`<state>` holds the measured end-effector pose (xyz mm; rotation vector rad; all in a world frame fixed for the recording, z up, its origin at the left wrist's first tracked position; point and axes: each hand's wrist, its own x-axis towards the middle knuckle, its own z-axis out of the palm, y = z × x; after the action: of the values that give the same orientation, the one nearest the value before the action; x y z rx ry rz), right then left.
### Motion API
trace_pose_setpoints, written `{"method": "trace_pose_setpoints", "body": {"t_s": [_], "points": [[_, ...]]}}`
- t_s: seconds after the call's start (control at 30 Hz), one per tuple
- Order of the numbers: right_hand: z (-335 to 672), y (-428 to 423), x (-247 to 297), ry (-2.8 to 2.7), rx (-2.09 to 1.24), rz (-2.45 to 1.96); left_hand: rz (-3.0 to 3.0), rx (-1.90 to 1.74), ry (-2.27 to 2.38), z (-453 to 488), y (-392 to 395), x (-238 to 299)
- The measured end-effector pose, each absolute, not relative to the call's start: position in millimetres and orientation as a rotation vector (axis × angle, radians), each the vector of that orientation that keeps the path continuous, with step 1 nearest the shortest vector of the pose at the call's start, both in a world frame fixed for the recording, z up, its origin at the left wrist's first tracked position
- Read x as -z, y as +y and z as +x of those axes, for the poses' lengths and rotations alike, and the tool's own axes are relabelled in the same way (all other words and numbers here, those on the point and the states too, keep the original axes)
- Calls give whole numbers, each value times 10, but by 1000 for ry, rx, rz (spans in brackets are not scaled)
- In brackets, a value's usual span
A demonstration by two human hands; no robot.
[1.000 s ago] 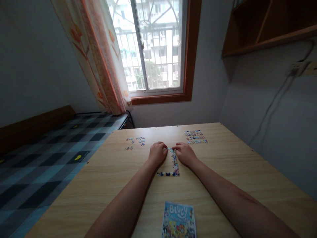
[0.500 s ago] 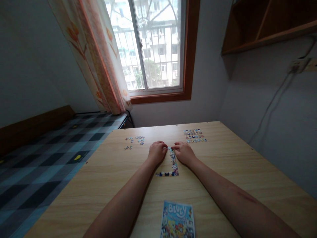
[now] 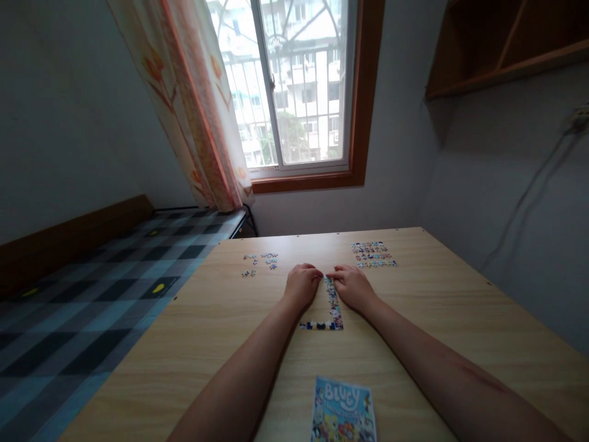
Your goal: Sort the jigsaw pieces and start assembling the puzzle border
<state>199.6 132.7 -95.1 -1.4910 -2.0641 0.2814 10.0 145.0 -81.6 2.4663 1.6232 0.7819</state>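
Note:
An L-shaped strip of joined puzzle pieces [image 3: 333,307] lies on the wooden table [image 3: 437,319]. My left hand [image 3: 302,284] rests left of the strip's far end, fingers curled and pinched at its tip. My right hand [image 3: 352,285] lies on the other side, fingers bent, fingertips pressed on the same far end. What the fingertips hold there is too small to make out. A printed Bluey picture card [image 3: 343,412] lies near the table's front edge, between my forearms.
Rows of loose puzzle pieces [image 3: 373,255] sit at the far right of the table, and a few scattered pieces [image 3: 260,262] at the far left. A bed with a checked cover [image 3: 83,307] stands left. A window [image 3: 294,86], curtain [image 3: 193,110] and wall shelf [image 3: 501,43] are behind.
Both hands stay at the strip's far end. The view has shifted slightly, so everything sits a little further right in the picture.

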Motion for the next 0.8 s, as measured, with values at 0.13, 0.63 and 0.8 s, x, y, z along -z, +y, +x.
{"method": "trace_pose_setpoints", "body": {"t_s": [0.13, 0.63, 0.8], "points": [[1985, 1308, 958, -2101, -249, -1514, 2445, -778, 1633, 115, 1441, 836], [1998, 1327, 997, -2088, -299, -1440, 2074, -893, 2304, -698, 1648, 742], [1994, 1333, 1018, -2055, -281, -1412, 2004, -650, 2546, -857, 1642, 839]]}}
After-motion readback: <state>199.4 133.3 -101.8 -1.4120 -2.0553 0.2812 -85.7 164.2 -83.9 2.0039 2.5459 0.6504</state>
